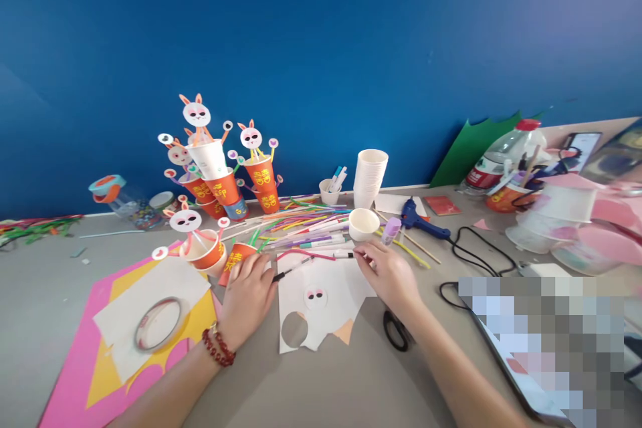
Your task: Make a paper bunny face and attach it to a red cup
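Two sets of fingers low: right hand (388, 274) bunching its tips beside a white marker (343, 255), left hand (248, 291) bent near a black pen (281, 275); whether either grips, can't tell. Between, the eyed paper disc (315, 296), seemingly mid-decoration, calls for steadiness. Scissors (395, 332) and orange cup (237, 255) crowd in.

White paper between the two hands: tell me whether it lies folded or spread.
Spread: the white paper lies flat on the table, its uneven lower edge in plain view and no fold visible.
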A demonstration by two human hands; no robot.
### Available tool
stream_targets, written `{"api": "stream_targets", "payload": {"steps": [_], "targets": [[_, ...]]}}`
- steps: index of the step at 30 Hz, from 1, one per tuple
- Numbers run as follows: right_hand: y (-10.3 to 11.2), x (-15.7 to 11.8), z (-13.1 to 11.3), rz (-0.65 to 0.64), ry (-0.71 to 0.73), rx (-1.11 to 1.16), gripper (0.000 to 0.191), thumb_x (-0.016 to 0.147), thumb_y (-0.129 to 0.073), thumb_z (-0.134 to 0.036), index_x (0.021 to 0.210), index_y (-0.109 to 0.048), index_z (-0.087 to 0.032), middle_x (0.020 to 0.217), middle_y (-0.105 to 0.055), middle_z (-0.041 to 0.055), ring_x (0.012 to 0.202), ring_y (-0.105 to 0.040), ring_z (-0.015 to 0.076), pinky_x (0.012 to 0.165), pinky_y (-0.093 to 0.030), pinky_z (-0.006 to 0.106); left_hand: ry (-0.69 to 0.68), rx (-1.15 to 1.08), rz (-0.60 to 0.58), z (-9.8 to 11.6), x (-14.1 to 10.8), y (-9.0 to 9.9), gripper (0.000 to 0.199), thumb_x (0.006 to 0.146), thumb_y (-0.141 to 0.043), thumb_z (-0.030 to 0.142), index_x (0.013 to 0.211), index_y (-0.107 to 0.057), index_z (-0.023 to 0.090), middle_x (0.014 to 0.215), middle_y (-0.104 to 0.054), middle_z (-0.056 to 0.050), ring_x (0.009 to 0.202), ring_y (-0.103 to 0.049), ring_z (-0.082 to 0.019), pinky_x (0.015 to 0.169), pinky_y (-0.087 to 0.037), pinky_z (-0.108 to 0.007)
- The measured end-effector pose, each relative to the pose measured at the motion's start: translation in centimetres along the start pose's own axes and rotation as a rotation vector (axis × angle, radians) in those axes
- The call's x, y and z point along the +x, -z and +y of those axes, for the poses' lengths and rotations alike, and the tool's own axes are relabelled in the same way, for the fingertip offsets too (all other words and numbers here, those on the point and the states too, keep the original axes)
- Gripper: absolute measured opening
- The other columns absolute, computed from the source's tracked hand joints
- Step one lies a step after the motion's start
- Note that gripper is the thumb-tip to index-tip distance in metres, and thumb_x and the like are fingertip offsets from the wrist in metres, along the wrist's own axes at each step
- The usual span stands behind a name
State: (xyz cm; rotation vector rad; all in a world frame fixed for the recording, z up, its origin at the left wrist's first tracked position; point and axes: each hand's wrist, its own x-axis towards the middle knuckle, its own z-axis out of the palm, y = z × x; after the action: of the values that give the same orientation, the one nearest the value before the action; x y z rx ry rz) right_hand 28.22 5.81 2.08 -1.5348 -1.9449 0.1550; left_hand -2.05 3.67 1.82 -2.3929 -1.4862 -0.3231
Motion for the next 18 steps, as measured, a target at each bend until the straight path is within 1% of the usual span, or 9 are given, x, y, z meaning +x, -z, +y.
{"api": "stream_targets", "payload": {"steps": [4, 8, 13, 18], "targets": [[-0.3, 0.0, 0.3, -0.026, 0.039, -0.104, 0.021, 0.092, -0.049, -0.019, 0.091, -0.070, -0.020, 0.097, -0.072, 0.0075, 0.087, -0.064, 0.0243, 0.073, -0.049, 0.032, -0.017, 0.004, -0.025, 0.0, 0.1, -0.1, 0.015, 0.091, -0.056, 0.020, 0.100, -0.067, 0.021, 0.124, -0.063, -0.009, 0.121, -0.050, -0.030, 0.094, -0.041, -0.045], [-0.5, -0.1, 0.2, -0.106, 0.068, -0.196, 0.023, 0.090, -0.051, -0.014, 0.099, -0.071, -0.020, 0.103, -0.073, 0.0083, 0.098, -0.061, 0.0269, 0.084, -0.049, 0.036, -0.032, 0.015, -0.002, -0.2, 0.0, -0.5, 0.018, 0.091, -0.054, 0.020, 0.103, -0.067, 0.020, 0.124, -0.063, -0.010, 0.120, -0.052, -0.031, 0.096, -0.040, -0.048], [-1.0, -0.2, 0.0, -0.180, 0.018, -0.275, 0.026, 0.089, -0.052, -0.010, 0.105, -0.070, -0.021, 0.107, -0.072, 0.0082, 0.104, -0.058, 0.0271, 0.091, -0.047, 0.038, -0.050, -0.015, 0.015, -0.2, -0.1, -0.7, 0.020, 0.091, -0.053, 0.021, 0.106, -0.067, 0.021, 0.125, -0.064, -0.009, 0.121, -0.052, -0.031, 0.097, -0.039, -0.048], [-1.2, -0.2, 0.0, -0.212, 0.000, -0.287, 0.027, 0.089, -0.053, -0.009, 0.106, -0.070, -0.021, 0.106, -0.071, 0.0087, 0.105, -0.057, 0.0265, 0.093, -0.046, 0.038, -0.057, -0.049, 0.000, 0.1, -0.1, -0.5, 0.022, 0.092, -0.055, 0.025, 0.110, -0.066, 0.020, 0.125, -0.064, -0.010, 0.122, -0.051, -0.030, 0.105, -0.034, -0.050]]}}
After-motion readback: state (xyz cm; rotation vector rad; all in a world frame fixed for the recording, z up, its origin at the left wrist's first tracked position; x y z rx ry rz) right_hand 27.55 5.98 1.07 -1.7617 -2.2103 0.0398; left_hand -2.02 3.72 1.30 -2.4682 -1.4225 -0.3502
